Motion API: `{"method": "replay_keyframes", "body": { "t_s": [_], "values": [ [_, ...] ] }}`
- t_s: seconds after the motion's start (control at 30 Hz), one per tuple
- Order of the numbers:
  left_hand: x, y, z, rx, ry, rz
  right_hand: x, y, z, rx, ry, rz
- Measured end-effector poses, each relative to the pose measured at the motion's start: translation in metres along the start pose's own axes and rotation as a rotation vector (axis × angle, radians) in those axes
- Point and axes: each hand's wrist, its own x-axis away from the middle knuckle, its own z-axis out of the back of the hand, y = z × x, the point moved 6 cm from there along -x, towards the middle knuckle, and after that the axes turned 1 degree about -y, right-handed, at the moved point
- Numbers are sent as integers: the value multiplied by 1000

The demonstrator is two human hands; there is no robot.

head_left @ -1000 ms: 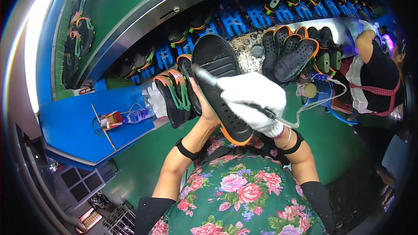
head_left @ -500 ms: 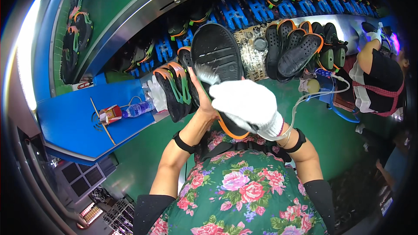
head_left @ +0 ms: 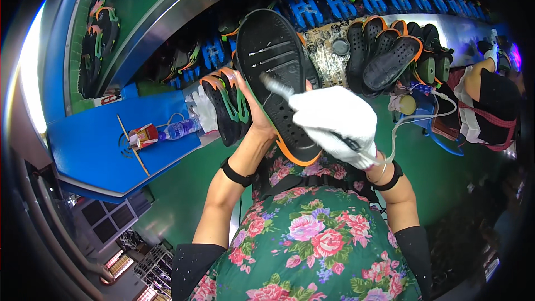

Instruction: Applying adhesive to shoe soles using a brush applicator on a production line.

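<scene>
My bare left hand (head_left: 256,116) grips the side of a black clog (head_left: 273,42) in front of me. The clog has an orange lower edge and holes in its near part, and pale streaks show on its broad far part. My right hand (head_left: 336,122), in a white glove, is closed around a small brush with pale bristles (head_left: 277,86). The brush tip lies over the middle of the clog; its motion blurs it, and the glove hides its handle. A second black shoe part (head_left: 311,69) shows partly behind the clog.
Black-and-green clogs (head_left: 225,106) stand left of my hands, beside a water bottle (head_left: 179,129) and red box (head_left: 144,136) on a blue table (head_left: 83,150). Several black clogs (head_left: 384,58) stand right. Blue holders (head_left: 340,5) line the conveyor. A co-worker (head_left: 490,100) sits far right.
My right hand has moved right and slightly nearer me, with the brush shifting right on the clog. The clog's far end has tilted left and away from me, uncovering its holes.
</scene>
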Motion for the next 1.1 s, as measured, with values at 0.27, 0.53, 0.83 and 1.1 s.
{"method": "replay_keyframes", "body": {
  "t_s": [0.27,0.53,0.83,1.1],
  "values": [
    [0,-2,-15,19,-270,130,12,-1,-15,-98,-13,-93],
    [-2,8,-26,23,-248,62,5,-13,-8,-65,26,-4],
    [-5,22,-35,5,-342,-9,7,-25,-9,-20,-29,3],
    [-10,30,-33,-69,-334,-60,12,-24,-7,64,12,13]
  ]
}}
